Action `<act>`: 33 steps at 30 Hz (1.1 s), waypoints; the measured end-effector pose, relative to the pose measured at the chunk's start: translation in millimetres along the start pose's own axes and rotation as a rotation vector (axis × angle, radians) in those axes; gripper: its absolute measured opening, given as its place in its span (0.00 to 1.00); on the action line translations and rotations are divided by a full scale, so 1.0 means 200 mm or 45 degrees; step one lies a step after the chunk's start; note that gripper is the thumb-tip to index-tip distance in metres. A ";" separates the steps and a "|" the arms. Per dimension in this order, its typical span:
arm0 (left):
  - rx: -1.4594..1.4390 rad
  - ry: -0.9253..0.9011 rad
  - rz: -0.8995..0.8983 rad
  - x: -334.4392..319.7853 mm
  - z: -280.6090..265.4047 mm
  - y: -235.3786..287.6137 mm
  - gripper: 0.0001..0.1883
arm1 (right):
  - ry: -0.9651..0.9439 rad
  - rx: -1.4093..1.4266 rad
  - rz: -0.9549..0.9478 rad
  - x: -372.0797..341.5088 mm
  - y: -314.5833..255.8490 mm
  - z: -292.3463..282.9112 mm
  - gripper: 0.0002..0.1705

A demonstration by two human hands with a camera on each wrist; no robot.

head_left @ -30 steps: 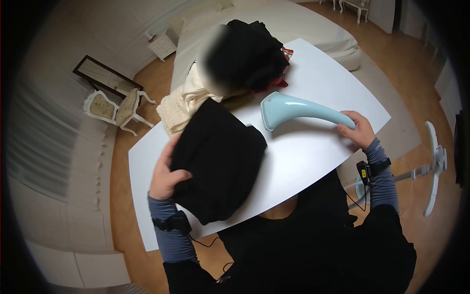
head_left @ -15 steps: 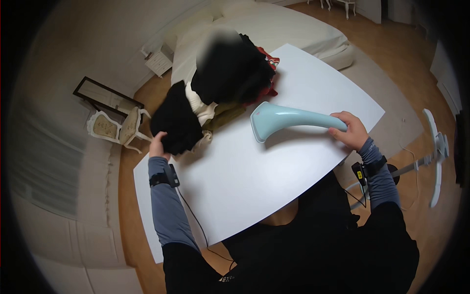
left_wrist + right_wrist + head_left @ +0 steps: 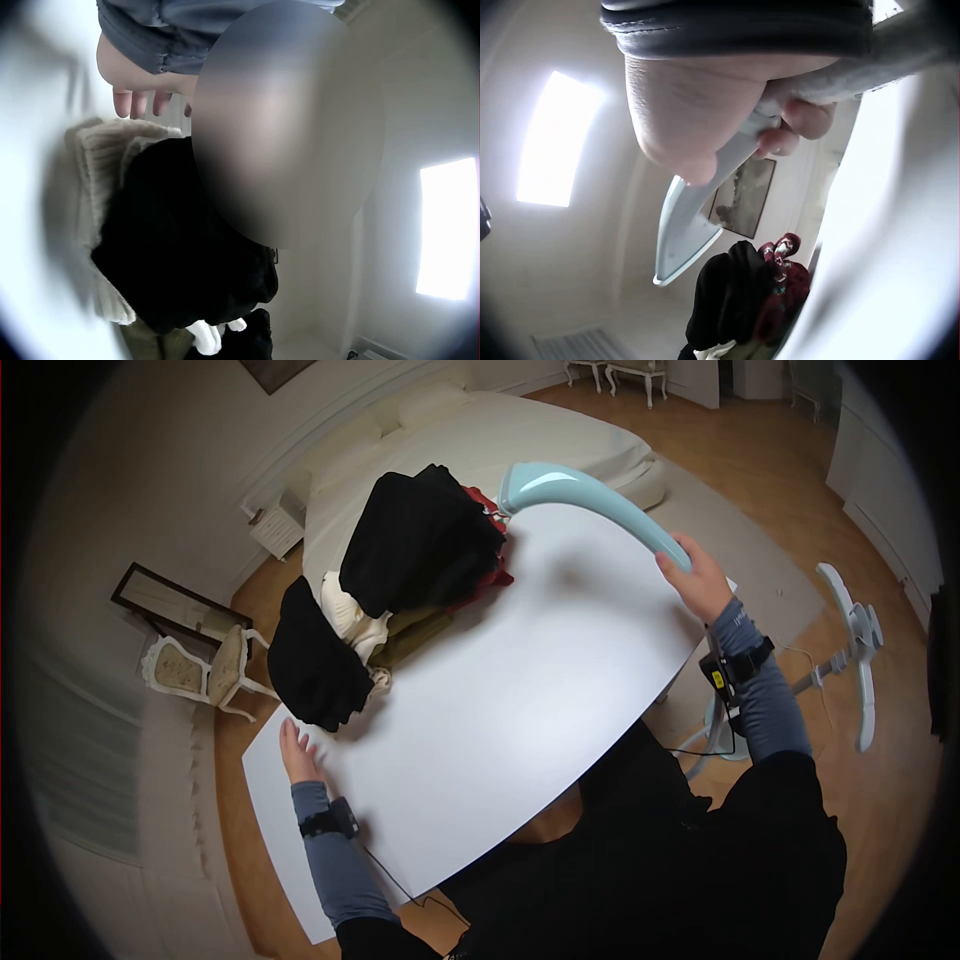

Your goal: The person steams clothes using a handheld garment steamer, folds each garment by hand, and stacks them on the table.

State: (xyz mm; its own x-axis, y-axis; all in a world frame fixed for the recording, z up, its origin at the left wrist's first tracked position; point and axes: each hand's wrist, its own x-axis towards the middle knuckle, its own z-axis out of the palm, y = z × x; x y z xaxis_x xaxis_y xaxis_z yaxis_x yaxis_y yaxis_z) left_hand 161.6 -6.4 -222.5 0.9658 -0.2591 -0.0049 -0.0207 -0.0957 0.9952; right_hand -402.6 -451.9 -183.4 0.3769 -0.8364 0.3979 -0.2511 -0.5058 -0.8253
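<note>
My right hand [image 3: 700, 582] grips the handle end of a light blue steamer [image 3: 580, 495], its wide head raised near the table's far edge. In the right wrist view the fingers curl round the handle, and the steamer head [image 3: 676, 232] points away. My left hand [image 3: 299, 752] is off the cloth, fingers extended, just below a black garment [image 3: 310, 660] at the table's left. That garment [image 3: 180, 232] lies over cream knitwear [image 3: 97, 180] in the left wrist view. A second black garment [image 3: 420, 540] tops the pile beside it, with red and olive cloth beneath.
The white table [image 3: 480, 700] spans the middle. Beyond it stands a bed [image 3: 500, 440]; a chair [image 3: 228, 665] and a leaning mirror [image 3: 180, 605] are at the left. A pale blue stand [image 3: 860, 650] rises at the right, with a hose near the table edge.
My left hand carried the black garment left to the pile's side and let it go. My right hand has raised the steamer towards the far edge. The head view has shifted.
</note>
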 end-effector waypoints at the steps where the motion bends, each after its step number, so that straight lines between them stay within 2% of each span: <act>1: 0.004 0.062 0.004 0.00 -0.06 -0.06 0.40 | 0.054 -0.058 -0.054 0.07 -0.01 0.01 0.20; 2: -0.054 0.136 -0.068 0.00 -0.11 -0.12 0.35 | 0.062 -0.063 -0.053 0.15 0.01 0.04 0.20; 3: -0.114 0.213 -0.140 0.00 -0.17 -0.18 0.30 | 0.054 -0.220 -0.068 0.24 0.04 0.08 0.21; 4: -0.120 0.211 -0.140 0.00 -0.24 -0.25 0.30 | 0.042 -0.377 -0.083 0.34 0.07 0.13 0.21; 6: -0.148 0.115 0.035 0.00 -0.33 -0.37 0.15 | -0.049 -0.433 -0.009 0.52 0.11 0.24 0.22; 7: -0.156 0.122 0.036 -0.03 -0.31 -0.35 0.15 | -0.051 -0.435 -0.019 0.61 0.14 0.32 0.22; 9: -0.125 0.066 0.030 -0.13 -0.27 -0.27 0.04 | -0.037 -0.642 0.094 0.78 0.17 0.47 0.22; 13: -0.021 0.052 0.031 -0.16 -0.20 -0.22 0.05 | -0.051 -0.675 0.187 0.99 0.14 0.71 0.22; 15: -0.005 0.099 -0.024 -0.18 -0.17 -0.19 0.05 | -0.238 -0.666 0.323 1.07 0.17 0.83 0.25; 18: 0.023 0.102 -0.025 -0.18 -0.18 -0.19 0.05 | -0.177 -0.686 0.379 1.08 0.24 1.00 0.29; 20: 0.018 0.112 -0.014 -0.18 -0.18 -0.21 0.05 | -0.243 -0.688 0.362 1.07 0.27 1.05 0.30; 21: 0.021 0.113 0.003 -0.17 -0.18 -0.21 0.05 | -0.303 -0.684 0.356 1.06 0.26 1.07 0.32; 23: 0.025 0.110 0.003 -0.17 -0.19 -0.21 0.04 | -0.275 -0.653 0.340 1.05 0.25 1.08 0.30; 27: 0.007 0.076 0.018 -0.16 -0.21 -0.22 0.04 | -0.270 -0.767 0.298 1.03 0.24 1.09 0.35; 31: 0.008 0.105 -0.019 -0.14 -0.22 -0.24 0.04 | -0.188 -1.002 0.253 0.91 0.04 1.01 0.41; 33: -0.020 0.087 -0.007 -0.16 -0.21 -0.22 0.03 | -0.197 -1.011 0.218 0.86 -0.03 0.96 0.41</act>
State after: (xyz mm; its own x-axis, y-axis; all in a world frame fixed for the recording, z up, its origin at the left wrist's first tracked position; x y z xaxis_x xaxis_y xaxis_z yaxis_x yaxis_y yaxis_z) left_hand 142.6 46.7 -262.6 0.9813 -0.1925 -0.0040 -0.0118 -0.0813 0.9966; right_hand -165.1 -552.8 -185.8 0.3801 -0.9062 0.1851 -0.8494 -0.4212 -0.3178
